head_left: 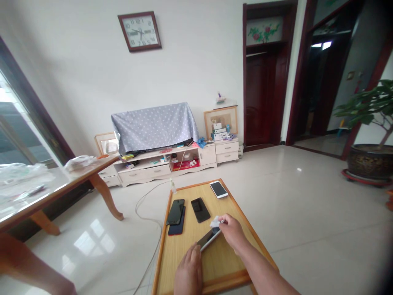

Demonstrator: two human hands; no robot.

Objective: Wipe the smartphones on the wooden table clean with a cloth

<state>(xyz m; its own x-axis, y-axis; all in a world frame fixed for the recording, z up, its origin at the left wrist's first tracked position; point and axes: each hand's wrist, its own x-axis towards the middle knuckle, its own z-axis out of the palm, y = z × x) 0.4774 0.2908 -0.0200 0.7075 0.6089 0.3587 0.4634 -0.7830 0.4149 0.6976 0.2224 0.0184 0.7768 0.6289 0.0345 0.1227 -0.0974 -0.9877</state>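
Observation:
My left hand grips the near end of a smartphone with a dark screen and pale edge, tilted above the small wooden table. At its far end, my right hand pinches a crumpled white tissue against or just over the screen; contact is hard to make out. Beyond my hands lies a black smartphone. To the left, a dark smartphone rests partly on a dark blue one with a red edge. A white smartphone lies near the far right corner.
A small clear spray bottle stands at the table's far left corner. A cable runs along the floor to the left. A larger wooden table is at left, a low white cabinet ahead, a potted plant at right.

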